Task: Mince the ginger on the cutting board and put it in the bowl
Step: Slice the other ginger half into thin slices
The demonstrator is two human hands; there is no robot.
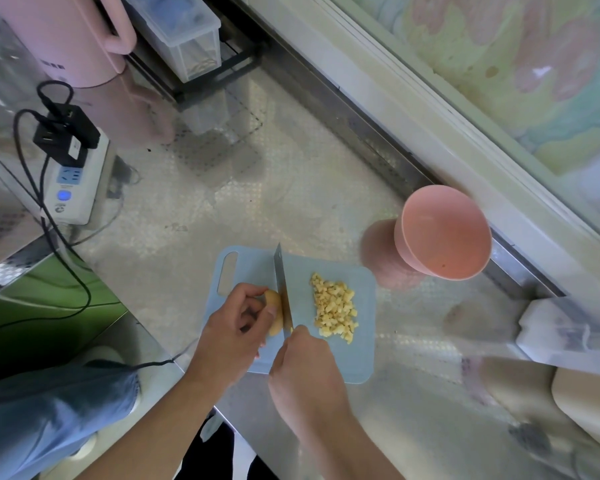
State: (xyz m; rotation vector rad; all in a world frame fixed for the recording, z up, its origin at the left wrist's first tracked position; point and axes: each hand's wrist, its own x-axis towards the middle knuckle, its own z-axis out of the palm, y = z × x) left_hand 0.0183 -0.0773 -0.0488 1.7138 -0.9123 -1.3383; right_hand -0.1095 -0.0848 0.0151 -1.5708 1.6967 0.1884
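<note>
The curled fingers of the left hand (236, 327) pinch a pale yellow, rounded piece of unpeeled ginger (274, 315), pressing it down on the board just left of the frame's centre; the fingertips sit close against the flat of the blade. The right hand (305, 368), just below and right of it, is closed round the handle of a steel kitchen knife (282, 289); the handle itself is hidden inside the fist, and one finger reaches forward along the base of the blade. The blade stands nearly upright, its edge down on the ginger's right side and its tip pointing toward the top of the frame.

To the right of the blade, apart from it, lies a loose heap of small yellow minced ginger cubes (333, 311). Both the whole piece and the heap lie on a light blue plastic cutting board with rounded corners and a slot handle (361, 355), in the lower middle of the frame, flat on a patterned stainless steel counter (257, 174).

Right of the board's upper corner, near but not touching it, stands a round pink plastic bowl (440, 233), with no ginger visible inside it.

At the left edge of the frame a white power strip with black plugs and cables (75, 174) lies on the counter. At the upper left stands a pink appliance with a handle (73, 32), and beside it a clear plastic lidded container on a black rack (184, 36).
</note>
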